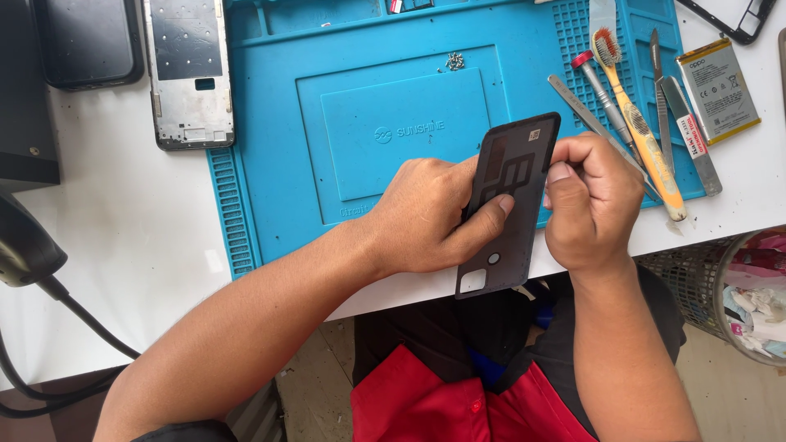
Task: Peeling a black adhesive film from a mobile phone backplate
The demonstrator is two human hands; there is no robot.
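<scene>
back cover held on a slant between both hands

the dark phone back cover (509, 205) is standing over the near edge of the blue work mat (278, 155), inner face up, its long axis slanting from the camera cutouts at the lower left up to the top right corner. the left hand (434, 217) is closing round its left long edge, thumb lying across the inner face, fingers hidden behind. the right hand (594, 200) is pinching at the upper right edge, thumb and forefinger pressing together; i cannot tell whether anything is between them. both hands are touching the cover, the left carrying it. a toothbrush (639, 123), tweezers (661, 106), a battery (719, 90) and loose screws (455, 60) are lying beyond, a bare phone frame (190, 74) to the far left.
</scene>
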